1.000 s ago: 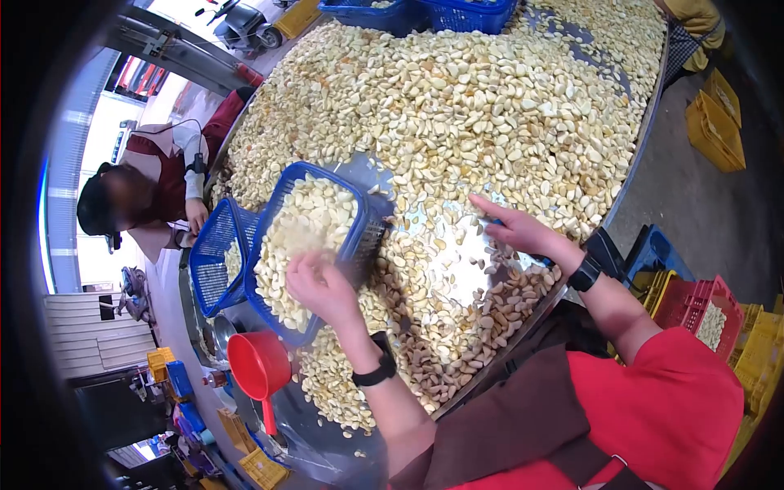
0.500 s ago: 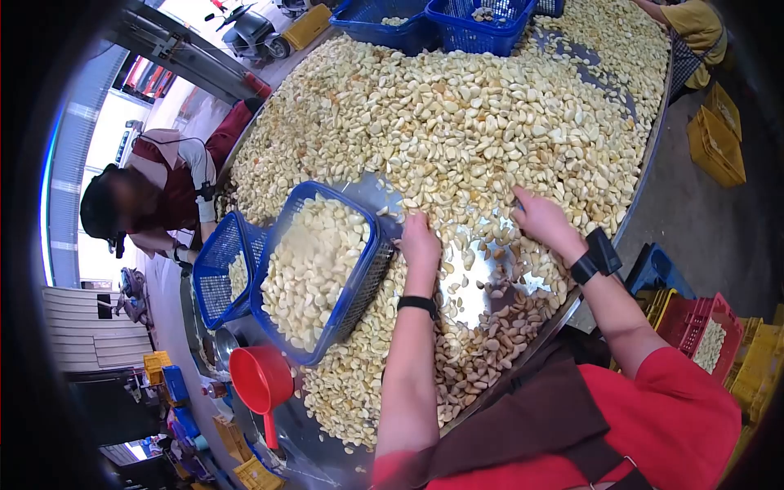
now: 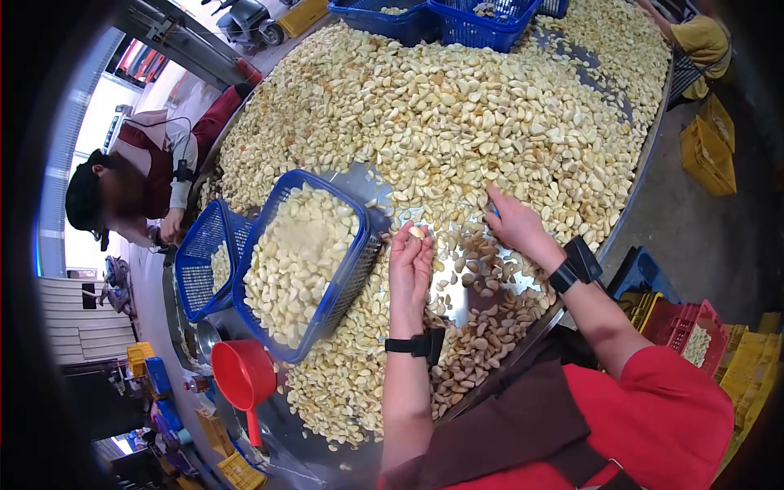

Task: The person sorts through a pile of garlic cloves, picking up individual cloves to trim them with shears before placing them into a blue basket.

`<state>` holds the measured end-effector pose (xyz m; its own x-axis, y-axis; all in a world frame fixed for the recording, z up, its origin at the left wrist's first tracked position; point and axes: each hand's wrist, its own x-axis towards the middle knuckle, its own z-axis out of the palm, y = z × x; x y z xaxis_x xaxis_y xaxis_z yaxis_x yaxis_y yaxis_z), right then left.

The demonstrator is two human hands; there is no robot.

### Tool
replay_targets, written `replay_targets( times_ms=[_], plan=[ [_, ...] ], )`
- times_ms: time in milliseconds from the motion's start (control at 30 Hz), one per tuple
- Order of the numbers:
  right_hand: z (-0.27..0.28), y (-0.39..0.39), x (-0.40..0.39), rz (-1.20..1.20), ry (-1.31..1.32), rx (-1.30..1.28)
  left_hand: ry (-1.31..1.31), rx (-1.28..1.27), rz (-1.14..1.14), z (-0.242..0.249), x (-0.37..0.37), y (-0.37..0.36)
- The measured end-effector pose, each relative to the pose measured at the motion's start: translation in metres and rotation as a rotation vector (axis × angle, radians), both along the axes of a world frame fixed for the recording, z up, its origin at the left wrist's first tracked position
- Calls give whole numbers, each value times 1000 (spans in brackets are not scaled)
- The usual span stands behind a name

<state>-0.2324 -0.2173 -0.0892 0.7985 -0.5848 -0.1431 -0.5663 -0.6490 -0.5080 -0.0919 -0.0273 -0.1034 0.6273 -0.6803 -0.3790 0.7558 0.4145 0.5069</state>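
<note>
Pale peeled garlic cloves [image 3: 457, 106] lie heaped across a metal table. My left hand [image 3: 411, 265] is turned palm up, with its fingers curled around a single garlic clove [image 3: 416, 233]. To its right, my right hand [image 3: 520, 224] is closed on a small tool with a blue handle [image 3: 495, 212], whose far end I cannot make out. That hand is over the edge of the heap, its index finger extended among the cloves. Left of my left hand stands a blue basket [image 3: 306, 358] filled with cleaner-looking cloves.
A second blue basket [image 3: 198, 282] and a red scoop [image 3: 245, 374] sit at the left. Blue baskets [image 3: 482, 31] stand on the far side. One co-worker [image 3: 151, 175] leans in from the left; another person [image 3: 701, 45] is at top right. Yellow crates [image 3: 707, 159] stand on the floor.
My left hand has rolled from back-up to palm-up, lifting a garlic clove into view. My right hand has shifted slightly left in the picture. The whole view has moved a little.
</note>
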Motion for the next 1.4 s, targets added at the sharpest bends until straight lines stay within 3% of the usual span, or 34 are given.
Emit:
replay_targets(
  times_ms=[33,133,167,300,400,467,533,600,700,767,867,933,1000,1067,1133,1200,1333,1367,1400],
  plan=[
    [-9,1,0,56,171,57,-1,-6,0,1,0,1],
    [-12,18,-13,266,33,203,23,4,-40,5,-2,5],
    [-10,23,-14,255,-34,322,7,37,-34,5,-4,5],
    [12,36,-3,110,-274,362,-27,80,-33,10,-11,5],
    [9,20,-11,146,-182,265,-81,63,0,16,-11,11],
    [23,2,-24,108,-139,272,-301,240,6,28,-10,20],
    [33,-14,-37,-12,-104,342,-738,587,-7,14,-7,29],
    [27,-29,-50,14,-228,281,-1373,1032,81,9,-15,29],
    [29,-31,-54,-34,-180,333,-1490,901,-73,3,-42,2],
    [27,-26,-48,-43,-177,358,-1737,766,-112,-1,-69,-28],
    [34,-16,-37,-75,-88,427,-1806,751,-257,-20,-94,-57],
    [34,-20,-38,-41,-168,317,-1878,900,-510,-32,-95,-68],
    [40,-25,-47,-6,-234,215,-1907,882,-414,-33,-96,-63],
    [56,-35,-54,-16,-65,255,-1684,1000,-492,-18,-100,-53],
    [54,-40,-60,-11,-66,269,-1660,1045,-458,-18,-103,-42],
    [42,-40,-66,70,-272,291,-1647,1113,-481,-22,-105,-30],
    [33,-36,-65,32,-274,324,-1889,915,-320,-32,-110,-26],
    [32,-36,-64,35,-274,325,-1888,918,-318,-35,-111,-27],
    [32,-36,-62,-20,-176,270,-1710,943,-364,-37,-112,-26]
  ],
)
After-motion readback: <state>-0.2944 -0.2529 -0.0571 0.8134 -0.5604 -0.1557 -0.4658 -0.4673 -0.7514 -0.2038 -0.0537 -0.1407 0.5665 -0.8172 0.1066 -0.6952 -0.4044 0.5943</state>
